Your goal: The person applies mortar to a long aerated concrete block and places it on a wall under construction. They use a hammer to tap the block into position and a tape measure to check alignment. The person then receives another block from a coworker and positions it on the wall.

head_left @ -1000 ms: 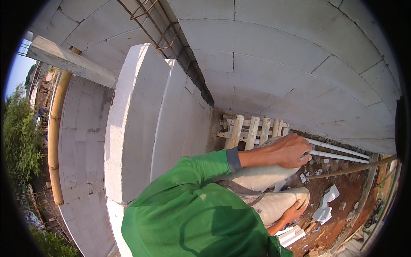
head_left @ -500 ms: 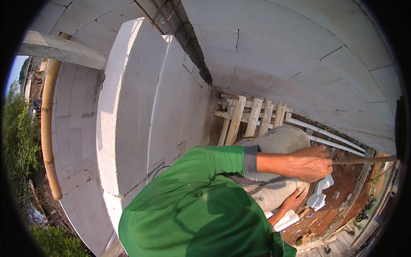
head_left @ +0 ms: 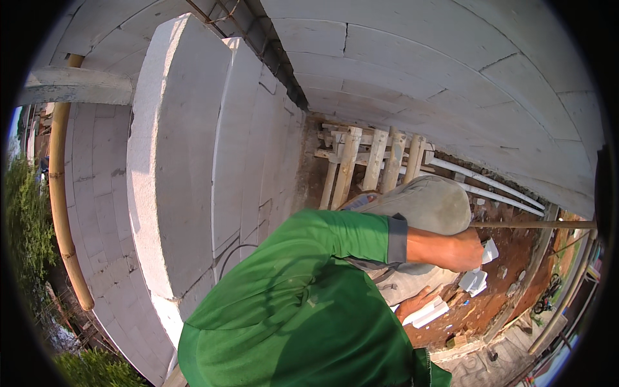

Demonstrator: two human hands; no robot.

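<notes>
My left hand (head_left: 461, 250), past a grey-cuffed green sleeve, is closed with its back up. It is over my knees in pale dusty trousers (head_left: 438, 200); whatever its fingers hold is hidden. A broken white block piece (head_left: 474, 282) lies on the ground just beyond it. Lower down, partly covered by my shirt, my right hand (head_left: 419, 304) has its fingers stretched out along the trouser leg. Close beside it is a long white piece (head_left: 431, 313); whether they touch I cannot tell.
A white block wall (head_left: 187, 161) rises on the left, and another wall (head_left: 412, 58) runs along the top right. Wooden posts (head_left: 374, 161) stand at the far end. White pipes (head_left: 487, 177) and a thin pole (head_left: 535, 224) lie beyond my knees, over reddish soil (head_left: 509, 277).
My left hand has shifted slightly down and left, and the thin pole now shows apart from it. My right hand has moved left. The whole view has tilted slightly.
</notes>
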